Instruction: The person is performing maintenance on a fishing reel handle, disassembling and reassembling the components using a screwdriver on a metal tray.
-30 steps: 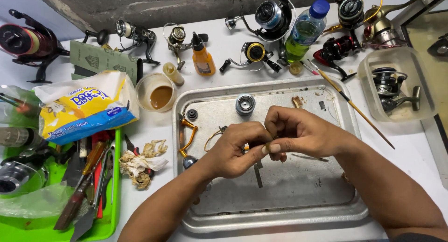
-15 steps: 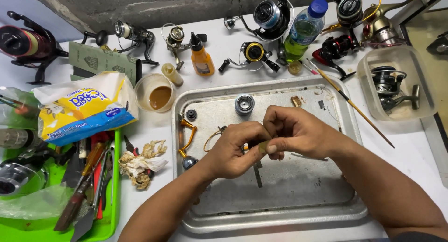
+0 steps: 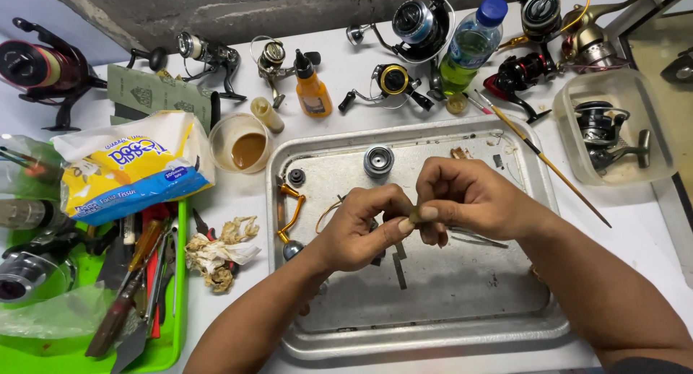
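Over the metal tray (image 3: 426, 331), our left hand (image 3: 357, 229) and right hand (image 3: 465, 197) together pinch a small brownish part (image 3: 414, 215), near the silver spool (image 3: 378, 160).

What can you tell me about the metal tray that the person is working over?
The metal tray is a shallow, silvery rectangle with rounded corners and a raised rim, dull and scratched, with dark smudges on its floor. It lies flat on the white table. Inside lie a small round silver part, a gold crank handle and tweezers. The left hand and the right hand meet above its middle, pinching a small part between them.
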